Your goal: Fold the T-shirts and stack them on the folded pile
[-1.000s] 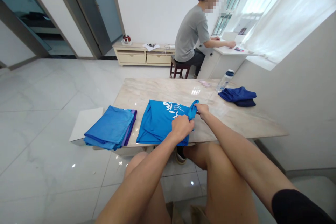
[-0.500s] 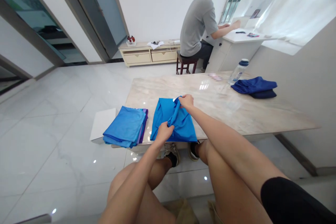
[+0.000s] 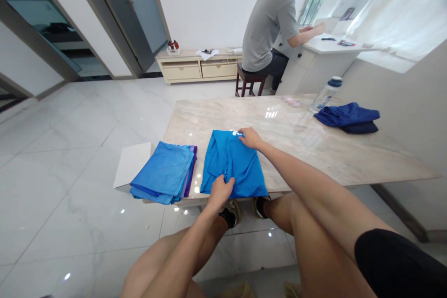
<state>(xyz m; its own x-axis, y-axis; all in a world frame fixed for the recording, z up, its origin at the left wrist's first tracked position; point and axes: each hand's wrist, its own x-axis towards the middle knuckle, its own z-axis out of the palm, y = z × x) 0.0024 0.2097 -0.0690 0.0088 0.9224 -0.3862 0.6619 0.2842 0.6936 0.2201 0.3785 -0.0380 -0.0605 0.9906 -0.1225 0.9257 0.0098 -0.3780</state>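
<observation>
A bright blue garment (image 3: pixel 240 167) lies on the marble-patterned table (image 3: pixel 195 116) at its near edge. It is roughly folded into a square, with creases down the middle and a white print at its far edge; its exact kind does not show. My left hand (image 3: pixel 222 190) pinches a fold of the cloth near the front edge. At the far right corner, my right hand (image 3: pixel 251 138) has its fingers closed on the cloth beside the white print. To the left sits a stack of folded blue and purple garments (image 3: pixel 164 167), apart from both hands.
A white box (image 3: pixel 131 163) stands behind the stack at the left. Toward the table's far right are a clear water bottle (image 3: pixel 324 95) and a dark blue garment (image 3: pixel 349 116). Beyond, a person in a grey shirt (image 3: pixel 267 23) sits on a stool (image 3: pixel 249 81) at a white desk.
The raised, twisted fold of cloth between my hands has come down and lies flatter. The white print at the far edge shows more. My left hand has shifted slightly toward me.
</observation>
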